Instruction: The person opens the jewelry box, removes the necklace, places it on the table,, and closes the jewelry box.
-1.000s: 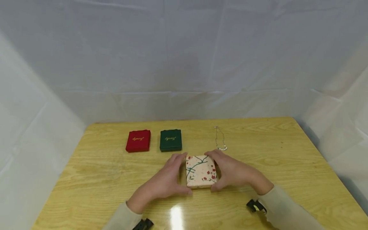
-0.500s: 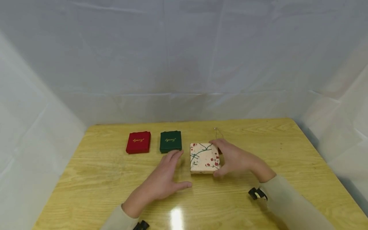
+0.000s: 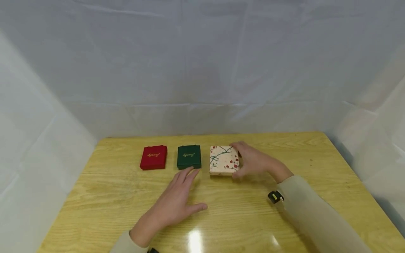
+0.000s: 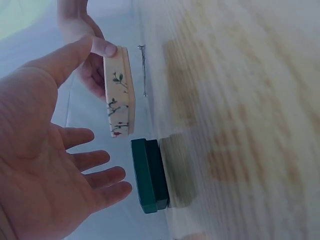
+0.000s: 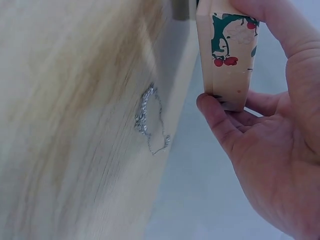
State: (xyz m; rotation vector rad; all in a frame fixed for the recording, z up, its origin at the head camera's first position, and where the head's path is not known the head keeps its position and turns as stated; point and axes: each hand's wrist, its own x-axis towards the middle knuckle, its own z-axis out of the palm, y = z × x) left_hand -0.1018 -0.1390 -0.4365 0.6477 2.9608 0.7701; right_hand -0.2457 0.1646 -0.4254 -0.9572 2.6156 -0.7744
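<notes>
Cream with red blossoms: gripping this flowered box by its three-o'clock side, between thumb and fingers of the right hand, at three o'clock from the green box. Apparently lifted above the desk, probably in order not to touch the silver necklace lying there. At seven o'clock, holding nothing with the left hand, with fingers nearly straight, perhaps because of no need for a second grip.

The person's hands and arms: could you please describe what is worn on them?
The left hand and right hand wear no gloves. The left sleeve and right sleeve are plain pale beige. A small black device with a yellowish mark sits by the right sleeve's end; only a dark edge shows by the left.
</notes>
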